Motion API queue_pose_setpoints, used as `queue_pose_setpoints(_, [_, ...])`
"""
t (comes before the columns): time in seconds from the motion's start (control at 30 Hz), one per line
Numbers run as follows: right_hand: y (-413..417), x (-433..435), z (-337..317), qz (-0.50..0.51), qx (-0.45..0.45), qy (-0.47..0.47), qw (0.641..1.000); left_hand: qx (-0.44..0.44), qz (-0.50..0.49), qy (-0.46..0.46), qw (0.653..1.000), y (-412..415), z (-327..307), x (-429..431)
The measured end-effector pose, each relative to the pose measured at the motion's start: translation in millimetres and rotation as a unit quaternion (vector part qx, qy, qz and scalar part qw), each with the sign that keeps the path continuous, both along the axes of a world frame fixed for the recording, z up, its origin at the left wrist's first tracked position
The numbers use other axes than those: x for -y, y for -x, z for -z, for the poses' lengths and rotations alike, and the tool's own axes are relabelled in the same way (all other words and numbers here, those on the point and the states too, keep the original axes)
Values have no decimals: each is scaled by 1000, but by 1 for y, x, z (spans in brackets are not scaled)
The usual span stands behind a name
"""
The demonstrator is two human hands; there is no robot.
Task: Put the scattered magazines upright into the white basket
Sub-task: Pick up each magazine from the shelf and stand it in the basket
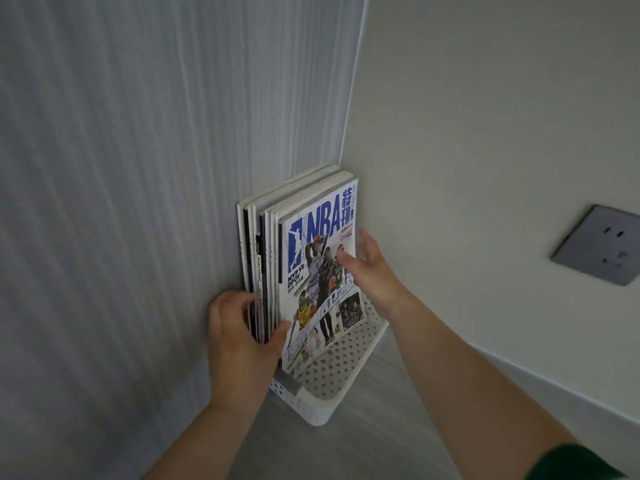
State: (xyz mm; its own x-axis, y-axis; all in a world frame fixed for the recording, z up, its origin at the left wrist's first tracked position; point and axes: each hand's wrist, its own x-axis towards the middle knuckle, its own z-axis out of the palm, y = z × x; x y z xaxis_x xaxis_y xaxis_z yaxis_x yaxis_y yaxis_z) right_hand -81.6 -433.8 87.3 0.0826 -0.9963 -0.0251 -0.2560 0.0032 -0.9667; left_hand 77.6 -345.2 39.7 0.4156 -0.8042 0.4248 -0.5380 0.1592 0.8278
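Several magazines stand upright in the white perforated basket [332,382], which sits on the floor in a room corner. The front one is an NBA magazine [318,268] with a blue title and basketball players on its cover. My left hand [239,337] grips the spine edge of the stack low down, thumb across the front cover. My right hand [367,268] touches the NBA magazine's right edge with its fingers spread and fairly straight. The basket's left part is hidden behind my left hand and the magazines.
A ribbed grey wall panel [138,168] runs along the left, close behind the stack. A plain wall on the right carries a grey power socket [599,244]. Grey floor [363,445] lies in front of the basket.
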Motion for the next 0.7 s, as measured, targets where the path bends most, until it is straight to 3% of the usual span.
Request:
queue_pose_setpoints(0.37, [-35, -6, 12, -47, 40, -21, 998, 31, 3, 32, 999, 11, -6, 3])
queue_pose_setpoints(0.57, [-27, -35, 3, -68, -12, 34, 997, 88, 3, -6, 996, 9, -7, -6])
queue_pose_setpoints(0.7, [-1, -71, 2, -20, -77, 42, 996, 122, 8, -44, 991, 19, -7, -29])
